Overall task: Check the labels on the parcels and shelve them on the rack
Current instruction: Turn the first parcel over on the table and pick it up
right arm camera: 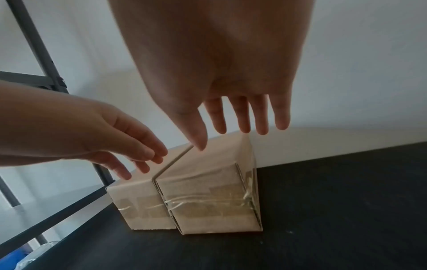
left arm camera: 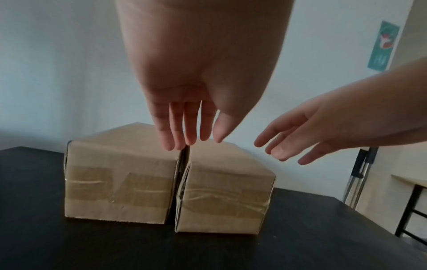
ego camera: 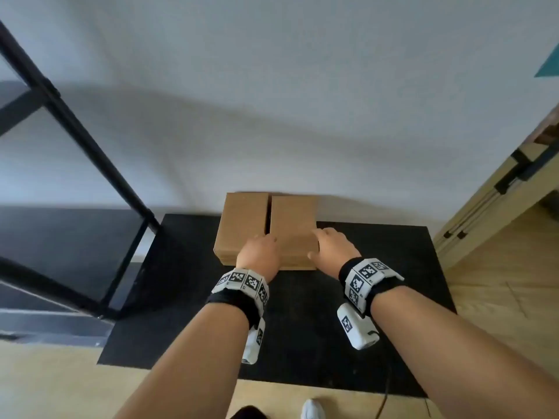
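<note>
Two plain brown cardboard parcels stand side by side on a black table (ego camera: 378,297), against the white wall. Clear tape crosses their near faces, and no label shows. My left hand (ego camera: 260,252) hangs over the seam between the left parcel (ego camera: 242,219) and the right parcel (ego camera: 293,216). Its fingers (left arm camera: 184,131) are straight, with the tips at the top edges, holding nothing. My right hand (ego camera: 332,246) hovers over the near right corner of the right parcel (right arm camera: 208,201), fingers (right arm camera: 242,120) spread and straight. The left parcel (left arm camera: 120,182) sits slightly further back.
A black metal rack (ego camera: 75,131) stands to the left, with a dark shelf (ego camera: 60,243) level with the table. Pale wooden furniture (ego camera: 499,207) stands at the right. A teal poster (left arm camera: 383,45) hangs on the wall. A white shoe (ego camera: 313,409) is on the wooden floor.
</note>
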